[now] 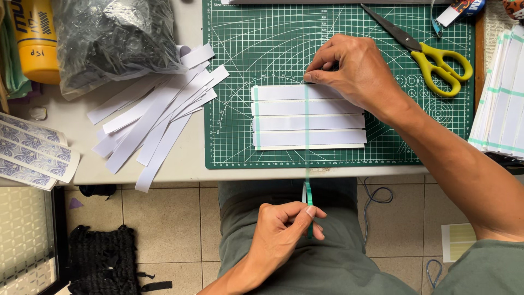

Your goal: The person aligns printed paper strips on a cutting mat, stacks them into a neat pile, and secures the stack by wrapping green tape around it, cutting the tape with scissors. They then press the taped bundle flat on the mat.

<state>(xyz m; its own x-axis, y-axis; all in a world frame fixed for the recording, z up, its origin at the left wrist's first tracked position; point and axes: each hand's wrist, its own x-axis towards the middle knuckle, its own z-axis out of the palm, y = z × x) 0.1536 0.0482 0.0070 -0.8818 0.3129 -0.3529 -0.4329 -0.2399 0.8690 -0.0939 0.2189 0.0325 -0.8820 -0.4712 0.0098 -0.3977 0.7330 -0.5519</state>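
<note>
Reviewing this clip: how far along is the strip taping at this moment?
Done: four white paper strips lie side by side on the green cutting mat, one thin green tape line near their left ends. In hand: right hand pins a second tape line; left hand pulls it taut. Left: loose white strips remain untaped.

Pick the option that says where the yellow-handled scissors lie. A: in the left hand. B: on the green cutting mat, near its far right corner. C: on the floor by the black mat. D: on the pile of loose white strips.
B: the scissors rest on the green cutting mat, beyond the right hand.
</note>
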